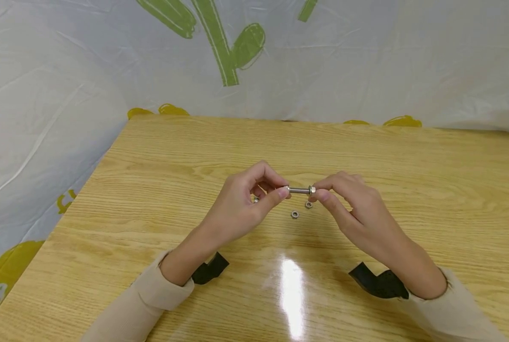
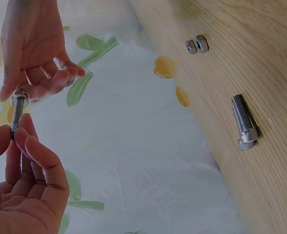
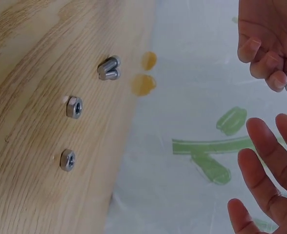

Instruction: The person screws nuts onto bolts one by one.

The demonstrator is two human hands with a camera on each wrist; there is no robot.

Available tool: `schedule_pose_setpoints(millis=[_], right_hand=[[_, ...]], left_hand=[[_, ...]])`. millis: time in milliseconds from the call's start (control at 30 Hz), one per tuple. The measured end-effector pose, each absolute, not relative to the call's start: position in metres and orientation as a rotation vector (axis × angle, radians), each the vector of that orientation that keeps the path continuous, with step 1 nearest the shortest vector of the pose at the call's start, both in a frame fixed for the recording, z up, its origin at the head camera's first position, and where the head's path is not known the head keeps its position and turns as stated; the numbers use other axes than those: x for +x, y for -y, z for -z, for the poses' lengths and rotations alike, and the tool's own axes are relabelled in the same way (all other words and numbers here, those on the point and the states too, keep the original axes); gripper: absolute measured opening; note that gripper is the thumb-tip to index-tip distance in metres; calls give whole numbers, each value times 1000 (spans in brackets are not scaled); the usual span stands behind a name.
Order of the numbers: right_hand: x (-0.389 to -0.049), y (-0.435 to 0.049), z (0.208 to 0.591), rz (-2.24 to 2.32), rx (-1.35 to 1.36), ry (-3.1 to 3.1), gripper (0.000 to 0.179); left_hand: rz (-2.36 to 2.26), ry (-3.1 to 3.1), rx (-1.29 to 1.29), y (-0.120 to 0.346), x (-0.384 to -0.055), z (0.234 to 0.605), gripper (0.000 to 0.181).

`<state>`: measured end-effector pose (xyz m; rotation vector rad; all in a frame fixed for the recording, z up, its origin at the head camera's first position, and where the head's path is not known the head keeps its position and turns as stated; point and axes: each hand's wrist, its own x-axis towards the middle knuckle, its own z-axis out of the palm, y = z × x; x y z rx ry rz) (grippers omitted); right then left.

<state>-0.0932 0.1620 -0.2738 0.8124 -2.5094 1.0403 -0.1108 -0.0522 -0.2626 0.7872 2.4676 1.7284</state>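
Note:
A silver bolt (image 1: 299, 190) lies level between the two hands, above the table. My left hand (image 1: 241, 202) pinches its head end between thumb and fingers. A hex nut (image 1: 312, 190) sits at the bolt's other end, where my right hand (image 1: 359, 209) grips it with thumb and index finger. In the left wrist view, the threaded shank (image 2: 17, 109) shows between nut and left fingertips. The remaining fingers of the right hand (image 3: 275, 170) are spread loosely in the right wrist view. The bolt head is mostly hidden by the left fingers.
Two loose nuts lie on the wooden table (image 1: 173, 166) below the hands, one nearer (image 1: 295, 214) and one farther (image 1: 308, 205). Two more bolts (image 2: 243, 119) lie side by side, mostly hidden behind the left hand in the head view. A patterned sheet (image 1: 323, 71) hangs behind the table.

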Motion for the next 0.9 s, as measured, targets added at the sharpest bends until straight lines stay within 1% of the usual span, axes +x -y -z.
schedule_pose_setpoints(millis=[100, 233, 300, 500, 900], right_hand=[[-92, -162, 273, -1056, 779, 2530, 19], [-92, -162, 274, -1049, 788, 2504, 40], [-92, -161, 274, -1049, 812, 2468, 42], [-94, -160, 275, -1071, 887, 2359, 34], [-94, -160, 277, -1053, 903, 2375, 20]], left_hand=[[-1734, -2472, 781, 53, -111, 262, 4], [-1738, -2473, 787, 53, -111, 262, 4], [-1739, -2471, 790, 53, -111, 262, 4], [-1734, -2463, 801, 53, -111, 263, 5], [-1745, -2450, 806, 54, -110, 262, 5]])
